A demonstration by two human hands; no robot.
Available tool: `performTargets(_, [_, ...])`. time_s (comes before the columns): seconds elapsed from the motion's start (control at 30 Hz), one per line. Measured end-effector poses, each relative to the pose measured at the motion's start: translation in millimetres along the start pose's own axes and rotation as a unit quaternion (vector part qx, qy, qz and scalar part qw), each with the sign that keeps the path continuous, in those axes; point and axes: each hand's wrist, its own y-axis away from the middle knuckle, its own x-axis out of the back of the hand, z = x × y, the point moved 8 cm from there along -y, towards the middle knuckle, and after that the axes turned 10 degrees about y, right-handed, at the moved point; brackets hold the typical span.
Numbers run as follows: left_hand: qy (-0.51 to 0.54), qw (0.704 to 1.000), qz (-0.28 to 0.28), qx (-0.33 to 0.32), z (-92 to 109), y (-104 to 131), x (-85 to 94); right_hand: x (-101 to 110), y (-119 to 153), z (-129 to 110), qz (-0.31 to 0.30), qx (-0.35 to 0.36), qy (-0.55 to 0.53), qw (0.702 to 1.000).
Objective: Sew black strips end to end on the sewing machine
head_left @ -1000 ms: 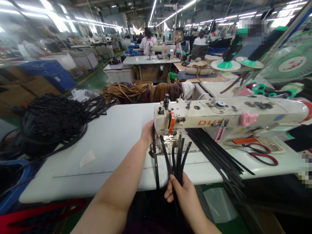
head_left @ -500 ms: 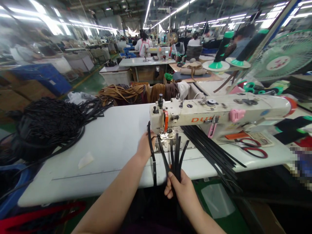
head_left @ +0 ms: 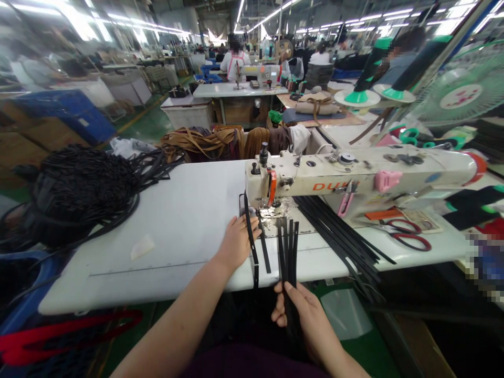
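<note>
Bundle (head_left: 289, 257) of narrow black straps is gripped in the right hand (head_left: 301, 310), at the near edge of the table (head_left: 189, 205); the straps are pinched between thumb and curled fingers, their free ends pointed toward the far side. The left hand (head_left: 235, 244) is placed palm down to the left of the bundle, fingers extended and close together; whether anything is pinched under them cannot be told. A hanging strap (head_left: 252, 239) is seen crossing in front of these fingers and passing over the near edge. A single strap (head_left: 265, 249) is laid between left hand and bundle, its far end close to the presser foot (head_left: 271, 212) of the machine (head_left: 299, 178); whether it is held beneath the foot cannot be told.

To the right, a loose pile (head_left: 334, 231) of black straps is spread from the machine bed to the near edge. Farther right, scissors (head_left: 411, 233) are laid beside an orange block (head_left: 381, 214). A pink clip (head_left: 388, 180) is mounted on the machine arm. At left, a black heap (head_left: 82, 194) and a pale scrap (head_left: 143, 247) are noted.
</note>
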Motion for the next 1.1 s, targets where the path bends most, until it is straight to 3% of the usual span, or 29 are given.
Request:
performTargets(0.33, [0.013,1.000,0.013,-0.012,0.2,1.2,0.4,6.6,3.1,2.4,0.027,-0.003,0.009,1.000])
performTargets(1.1, [-0.011,0.999,0.021,-0.044,1.7,0.1,-2.4,3.8,0.0,6.9,0.015,0.010,0.042,0.999])
